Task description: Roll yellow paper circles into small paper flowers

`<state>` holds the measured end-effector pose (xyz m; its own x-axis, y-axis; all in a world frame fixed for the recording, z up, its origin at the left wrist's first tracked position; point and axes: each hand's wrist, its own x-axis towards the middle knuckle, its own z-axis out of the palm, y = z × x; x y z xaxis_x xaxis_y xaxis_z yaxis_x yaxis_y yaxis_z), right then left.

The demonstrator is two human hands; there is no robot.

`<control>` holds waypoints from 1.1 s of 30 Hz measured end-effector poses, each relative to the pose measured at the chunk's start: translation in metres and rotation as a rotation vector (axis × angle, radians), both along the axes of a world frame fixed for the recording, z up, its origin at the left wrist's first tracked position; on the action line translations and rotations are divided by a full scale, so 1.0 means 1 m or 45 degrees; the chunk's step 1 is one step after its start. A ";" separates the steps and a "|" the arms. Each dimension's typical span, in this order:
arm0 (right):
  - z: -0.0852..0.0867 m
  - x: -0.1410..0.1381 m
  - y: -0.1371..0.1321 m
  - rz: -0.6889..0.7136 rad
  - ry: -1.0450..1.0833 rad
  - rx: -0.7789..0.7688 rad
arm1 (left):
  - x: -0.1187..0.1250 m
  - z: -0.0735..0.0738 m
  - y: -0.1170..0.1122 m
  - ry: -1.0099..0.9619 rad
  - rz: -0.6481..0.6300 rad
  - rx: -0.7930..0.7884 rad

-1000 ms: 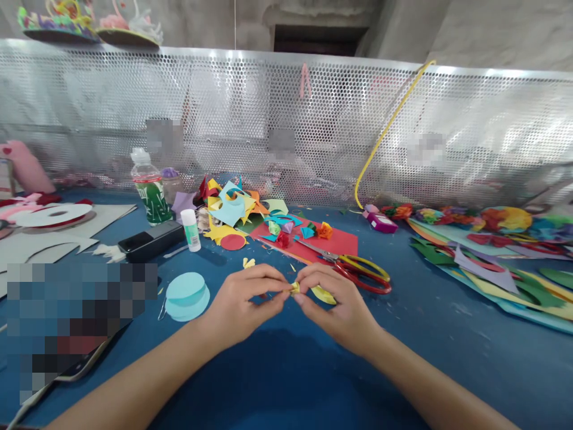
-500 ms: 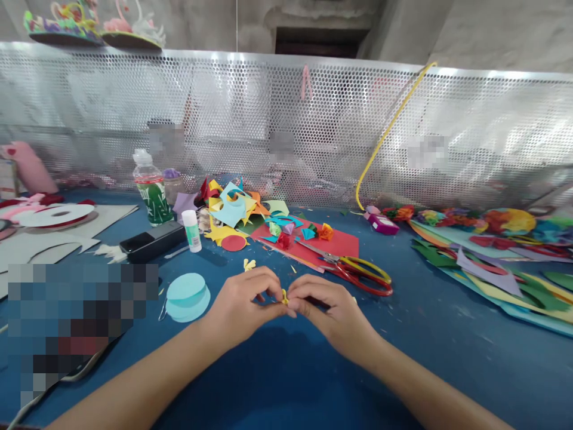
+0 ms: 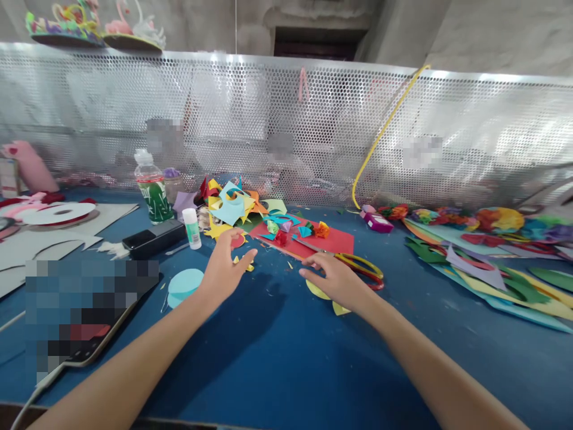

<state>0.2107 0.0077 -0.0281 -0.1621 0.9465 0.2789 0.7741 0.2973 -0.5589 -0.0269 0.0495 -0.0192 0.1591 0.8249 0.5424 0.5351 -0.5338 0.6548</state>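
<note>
My left hand (image 3: 226,266) hovers over the blue table with thumb and fingers apart, holding nothing. Just beyond its thumb is a small pale yellow paper piece (image 3: 249,264), partly hidden. My right hand (image 3: 333,278) reaches inward, fingers parted and empty. Beneath it lie yellow paper pieces (image 3: 317,291), some covered by the hand. Scissors (image 3: 375,276) with yellow and red handles lie just behind the right hand, their blades on red paper (image 3: 342,239). Small folded paper flowers, one orange (image 3: 322,229) and one red (image 3: 281,238), sit on that sheet.
Light blue paper circles (image 3: 184,282) lie left of my left wrist. Behind them stand a glue stick (image 3: 192,229) and a green-labelled bottle (image 3: 153,194). Paper scraps (image 3: 233,203) are heaped at the back; coloured sheets (image 3: 487,278) spread at right. A perforated metal panel (image 3: 268,119) closes the back.
My hands have moved apart from their meeting point. The small yellow piece between their fingertips has left them. Yellow paper now shows under my right hand.
</note>
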 end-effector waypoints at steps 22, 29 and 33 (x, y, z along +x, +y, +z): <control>0.000 -0.032 -0.012 0.215 0.785 -0.119 | 0.027 -0.010 -0.030 -0.145 -0.804 -0.638; 0.005 -0.037 -0.017 0.273 0.783 -0.194 | 0.030 -0.007 -0.029 -0.405 -0.697 -0.769; 0.006 -0.036 -0.017 0.355 0.830 -0.202 | 0.030 -0.004 -0.030 -0.479 -0.696 -0.858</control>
